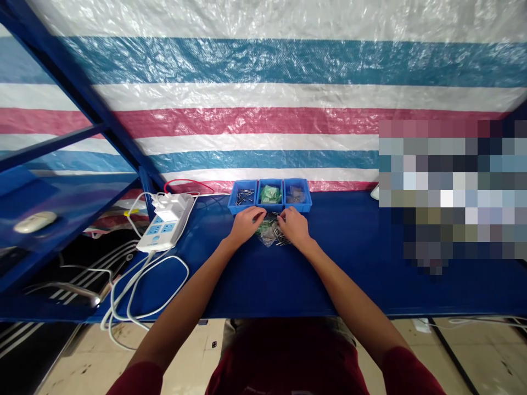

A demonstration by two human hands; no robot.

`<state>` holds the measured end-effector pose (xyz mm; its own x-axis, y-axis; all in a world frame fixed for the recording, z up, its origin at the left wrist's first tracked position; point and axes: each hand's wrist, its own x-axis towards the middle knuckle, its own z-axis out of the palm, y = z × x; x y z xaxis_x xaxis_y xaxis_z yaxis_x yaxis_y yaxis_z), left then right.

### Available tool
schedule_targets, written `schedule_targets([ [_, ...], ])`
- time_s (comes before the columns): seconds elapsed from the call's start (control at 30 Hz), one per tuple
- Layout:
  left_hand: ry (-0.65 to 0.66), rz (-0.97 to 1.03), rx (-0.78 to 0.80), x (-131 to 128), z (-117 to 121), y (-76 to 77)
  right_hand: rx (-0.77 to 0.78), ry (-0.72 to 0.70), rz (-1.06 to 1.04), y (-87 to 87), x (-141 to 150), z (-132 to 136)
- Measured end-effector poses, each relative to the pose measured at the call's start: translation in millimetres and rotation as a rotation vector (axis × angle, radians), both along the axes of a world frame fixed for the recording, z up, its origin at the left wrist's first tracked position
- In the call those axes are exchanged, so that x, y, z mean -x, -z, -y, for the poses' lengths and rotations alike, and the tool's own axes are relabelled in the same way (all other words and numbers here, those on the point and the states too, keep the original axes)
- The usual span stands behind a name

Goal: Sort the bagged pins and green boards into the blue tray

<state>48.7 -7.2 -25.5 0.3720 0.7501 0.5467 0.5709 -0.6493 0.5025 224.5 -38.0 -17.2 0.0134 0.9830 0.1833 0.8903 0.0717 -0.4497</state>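
My left hand (247, 225) is at the left edge of a small mixed pile, its fingers bent and drawn together. Across from it, my right hand (293, 226) reaches into the pile's right side with curled fingers. Whatever is between the fingertips of either hand is too small to make out. The pile holds thin dark metal pieces (282, 237), clear plastic bags (268, 236) and some green pieces. Just behind stand three blue bins in a row: the left bin (242, 209) has metal pieces, the middle bin (270, 208) green packets, the right bin (298, 208) clear bags.
On the blue table (263, 285), a white power strip (160, 233) with plugged-in adapters lies left, its cables (135, 296) looping over the front edge. A blue metal frame (119, 137) rises left. Striped plastic sheeting (255, 99) hangs behind. The right side is pixelated.
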Motion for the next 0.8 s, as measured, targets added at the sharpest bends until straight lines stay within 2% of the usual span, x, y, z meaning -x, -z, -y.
schedule_targets([
  [0.17,-0.037,0.050,-0.051,-1,3,-3.7,-0.081,-0.029,-0.143,0.3,-3,-3],
  [0.37,-0.071,0.084,-0.044,0,3,-4.4,-0.175,-0.169,-0.441,6.7,-4,-7],
  [0.63,0.024,0.053,-0.108,1,0,-3.3,-0.172,-0.240,-0.849,17.6,-1,-12],
  [0.8,0.073,0.046,-0.171,1,-1,-3.5,-0.168,-0.266,-0.925,23.2,1,-14],
])
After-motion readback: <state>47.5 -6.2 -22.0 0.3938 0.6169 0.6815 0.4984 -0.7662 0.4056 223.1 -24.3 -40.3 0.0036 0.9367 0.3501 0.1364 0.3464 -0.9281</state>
